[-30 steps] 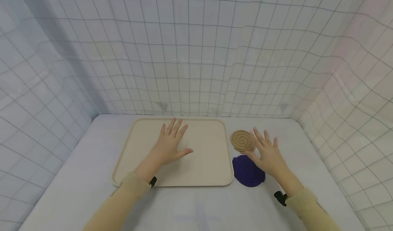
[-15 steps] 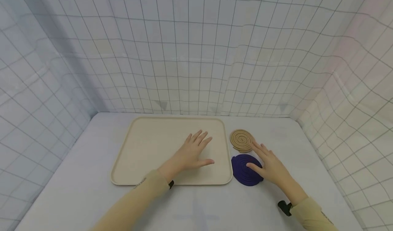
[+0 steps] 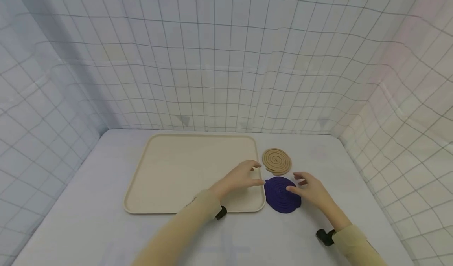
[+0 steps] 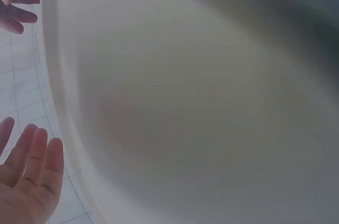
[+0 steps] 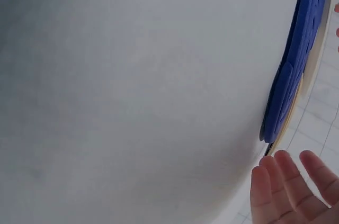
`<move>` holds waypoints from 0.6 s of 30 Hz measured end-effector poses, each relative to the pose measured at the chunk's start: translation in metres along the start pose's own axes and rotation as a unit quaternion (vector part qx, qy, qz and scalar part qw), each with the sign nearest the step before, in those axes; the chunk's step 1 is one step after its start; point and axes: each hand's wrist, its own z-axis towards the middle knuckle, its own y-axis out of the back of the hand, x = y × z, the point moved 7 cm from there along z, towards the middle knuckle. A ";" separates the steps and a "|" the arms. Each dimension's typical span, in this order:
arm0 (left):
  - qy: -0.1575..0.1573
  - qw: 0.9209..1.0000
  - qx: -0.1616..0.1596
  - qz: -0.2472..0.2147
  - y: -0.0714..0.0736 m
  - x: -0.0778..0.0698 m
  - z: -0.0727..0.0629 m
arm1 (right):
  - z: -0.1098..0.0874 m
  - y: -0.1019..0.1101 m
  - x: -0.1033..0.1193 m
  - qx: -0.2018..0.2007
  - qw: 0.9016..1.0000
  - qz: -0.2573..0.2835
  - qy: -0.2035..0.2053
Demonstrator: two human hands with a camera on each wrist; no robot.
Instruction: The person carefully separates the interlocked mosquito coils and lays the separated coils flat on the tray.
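Observation:
A flat, dark blue spiral coil (image 3: 279, 200) lies on the white table just right of the tray; its cord-like rings also show edge-on in the right wrist view. My left hand (image 3: 240, 176) is over the tray's right end, thumb and fingers apart, its tips near the coil's left edge. Over the coil's right side is my right hand (image 3: 312, 190), thumb above the coil and fingers bent loosely. Neither hand holds anything, and I cannot tell whether the right thumb touches the coil. A tan spiral coil (image 3: 277, 161) lies just behind the blue one.
The large cream tray (image 3: 184, 171) with a low raised rim covers the left and middle of the table (image 3: 247, 238). White gridded curtains (image 3: 219, 61) stand at the back and both sides. Black bands with small blocks are on both wrists.
My left hand has travelled right across the tray toward the blue coil. My right hand has drawn back slightly from the tan coil to the blue one, and its fingers have bent more.

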 end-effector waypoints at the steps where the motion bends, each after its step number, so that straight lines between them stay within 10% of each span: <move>1: 0.003 1.000 0.004 -0.010 -0.003 -0.002 0.003 | 0.002 -0.001 -0.004 0.003 1.000 0.008 -0.016; 6: 0.016 1.000 0.015 -0.012 -0.016 -0.008 0.019 | 0.007 -0.003 -0.017 0.027 0.996 0.046 -0.070; 18: 0.039 0.987 -0.005 0.155 -0.032 -0.022 0.036 | 0.011 -0.006 -0.015 0.045 0.995 0.022 -0.087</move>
